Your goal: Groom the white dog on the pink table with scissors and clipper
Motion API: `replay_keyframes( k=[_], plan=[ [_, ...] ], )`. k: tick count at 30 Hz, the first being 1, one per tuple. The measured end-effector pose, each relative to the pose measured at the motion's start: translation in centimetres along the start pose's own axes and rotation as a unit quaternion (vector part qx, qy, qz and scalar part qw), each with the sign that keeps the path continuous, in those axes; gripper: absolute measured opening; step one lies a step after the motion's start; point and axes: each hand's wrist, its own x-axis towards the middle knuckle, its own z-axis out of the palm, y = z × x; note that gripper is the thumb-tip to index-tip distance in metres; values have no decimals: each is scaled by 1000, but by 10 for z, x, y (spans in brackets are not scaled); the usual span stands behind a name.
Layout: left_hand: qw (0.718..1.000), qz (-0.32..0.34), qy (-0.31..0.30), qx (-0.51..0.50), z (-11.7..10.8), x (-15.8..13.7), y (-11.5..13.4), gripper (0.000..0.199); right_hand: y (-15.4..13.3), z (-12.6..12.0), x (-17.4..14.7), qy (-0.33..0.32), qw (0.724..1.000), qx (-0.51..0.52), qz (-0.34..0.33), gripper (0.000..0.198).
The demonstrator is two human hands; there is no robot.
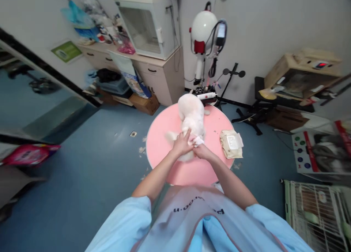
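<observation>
A white furry animal (192, 111) is on a round pink table (159, 149), its head hard to make out. My left hand (181, 145) presses against the near end of its body, thumb pointing up and the fingers curled in the fur. Pinched in my right hand (202, 151) is a crumpled white wipe (197, 140), held against the animal beside my left fingers. Both hands nearly meet, and a pinkish patch shows between them. To the right on the table lies an open-lidded pack of wipes (231, 144).
At the table's far edge are a white tube (207, 96) and a stand dryer (204, 29). A cabinet (161, 76) carries a glass-fronted box (145, 25). Wire cage (315, 211) stands at lower right. Fur clumps (142, 149) litter the floor.
</observation>
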Motion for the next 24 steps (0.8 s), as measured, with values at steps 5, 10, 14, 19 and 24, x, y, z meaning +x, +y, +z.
replay_keyframes(
  k=[5,10,14,19,24],
  plan=[
    [999,-2,8,42,-1,1,-1,87,-15,-6,-3,-144,921,336,138,17],
    [998,4,30,52,6,2,-3,83,-10,-1,-3,-93,916,369,129,15],
    [997,13,31,62,11,0,-2,88,-14,-11,5,-94,953,234,168,12],
    [995,12,34,88,15,-1,2,87,-14,-15,20,-103,958,159,217,12],
    [993,20,33,112,16,-4,5,89,-12,-11,22,-93,962,112,233,14]
  ],
)
